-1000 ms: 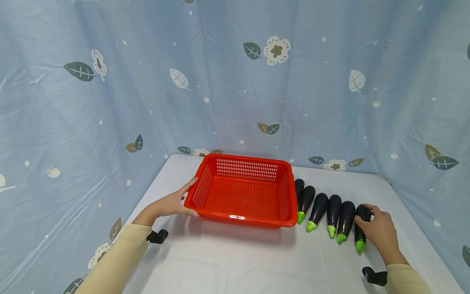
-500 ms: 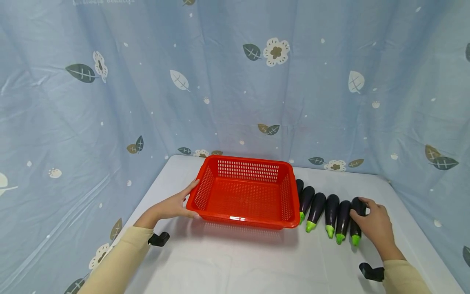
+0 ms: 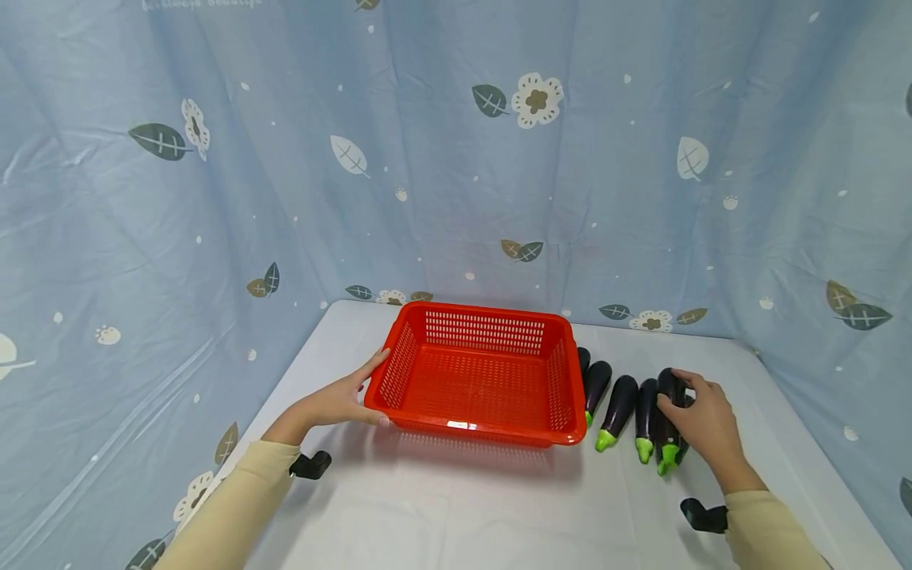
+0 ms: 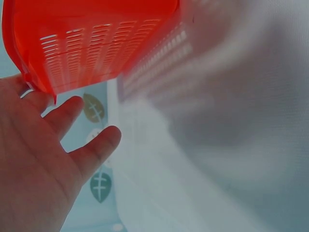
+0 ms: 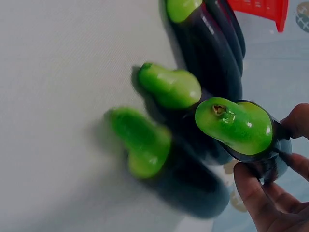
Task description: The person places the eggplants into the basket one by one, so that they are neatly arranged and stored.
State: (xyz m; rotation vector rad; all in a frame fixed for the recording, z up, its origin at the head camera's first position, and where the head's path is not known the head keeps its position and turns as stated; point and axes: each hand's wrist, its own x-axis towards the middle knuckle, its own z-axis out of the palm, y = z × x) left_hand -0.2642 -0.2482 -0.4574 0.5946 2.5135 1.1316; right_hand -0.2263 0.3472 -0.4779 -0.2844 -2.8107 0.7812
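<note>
My right hand [image 3: 705, 418] pinches a dark purple eggplant [image 3: 668, 385] near its rounded far end, fingers on one side and thumb on the other. In the right wrist view the held eggplant's green cap [image 5: 236, 126] points at the camera, above other eggplants. Two lie just below it, one with its green cap [image 5: 142, 145] nearest the camera. My left hand [image 3: 335, 401] touches the left side of a red plastic basket [image 3: 473, 434], fingers spread and fairly straight. From the left wrist, some fingertips [image 4: 36, 99] meet the rim and others stand free of it.
Several more eggplants [image 3: 618, 405] lie in a slanting row right of the basket, the farthest partly hidden by its rim. A white cloth [image 3: 499, 514] covers the table. A blue patterned curtain [image 3: 456, 158] hangs behind and at both sides.
My right hand has moved left, lifting the rightmost eggplant from its place and carrying it over its neighbour. The basket has shifted very slightly right, with the left hand still against it.
</note>
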